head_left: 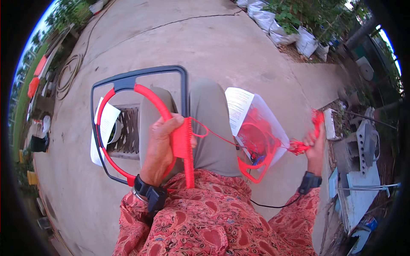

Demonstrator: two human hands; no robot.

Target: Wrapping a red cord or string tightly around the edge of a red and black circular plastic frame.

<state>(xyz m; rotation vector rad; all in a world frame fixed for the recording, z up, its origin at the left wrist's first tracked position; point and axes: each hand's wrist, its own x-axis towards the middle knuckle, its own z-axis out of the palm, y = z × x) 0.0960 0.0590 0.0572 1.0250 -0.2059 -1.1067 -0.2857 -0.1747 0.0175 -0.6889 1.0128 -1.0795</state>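
Note:
My left hand [161, 138] is closed round the red-wrapped side of a dark rectangular frame [184, 91] with a round ring [154, 99] inside it. Red cord covers parts of the ring, and tight coils [188, 149] line the frame's right side. From there a loose red strand [215, 135] loops out and runs right. Out to the right, my right hand [315, 147] is closed on a bundle of red cord [299, 147], whose ends show above and below the fist. Some of its fingers are blurred.
Right of my knees, a translucent plastic box [273, 117] holds red material, with a printed sheet [238, 102] at its edge and a red handled object [258, 173]. A slatted crate [128, 132] stands left. White sacks [279, 34], concrete blocks [365, 145] and a coiled hose [68, 72] lie around.

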